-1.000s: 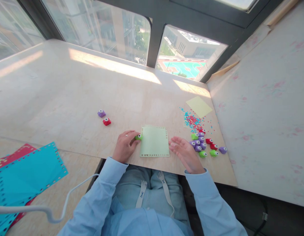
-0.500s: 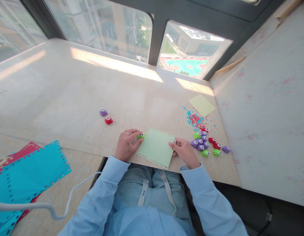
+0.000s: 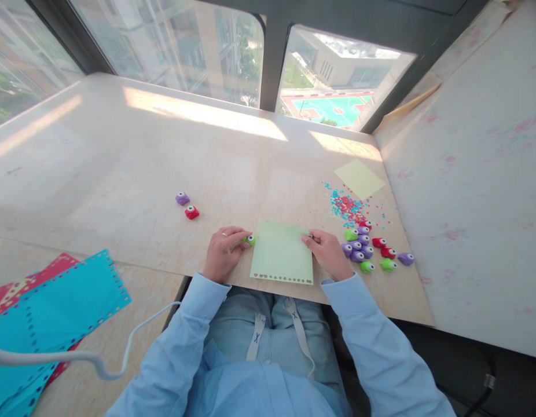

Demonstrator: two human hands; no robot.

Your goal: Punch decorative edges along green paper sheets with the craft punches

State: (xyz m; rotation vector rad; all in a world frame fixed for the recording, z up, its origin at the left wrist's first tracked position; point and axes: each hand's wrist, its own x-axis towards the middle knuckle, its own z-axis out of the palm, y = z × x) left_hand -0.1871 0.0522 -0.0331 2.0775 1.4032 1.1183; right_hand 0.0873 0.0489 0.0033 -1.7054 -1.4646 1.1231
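Observation:
A pale green sheet of paper (image 3: 282, 252) lies on the tabletop in front of me, with a row of small punched shapes along its near edge. My right hand (image 3: 329, 253) pinches the sheet near its far right corner between thumb and fingers. To the left of the sheet, my left hand (image 3: 224, 255) is closed on a small green craft punch (image 3: 250, 239) with an eye design. The punch sits close beside the paper's left edge; whether it touches the paper I cannot tell.
Several purple, green and red craft punches (image 3: 356, 251) stand at the right, near scattered paper bits (image 3: 348, 207) and a pale yellow sheet (image 3: 360, 179). A purple punch (image 3: 182, 198) and a red punch (image 3: 191, 212) stand left. Blue punched sheets (image 3: 72, 304) and a white cable (image 3: 128, 350) are at lower left.
The sheet has turned so that its punched edge now runs straight along the side nearest me. My right hand keeps hold of it, and the left still holds the green punch.

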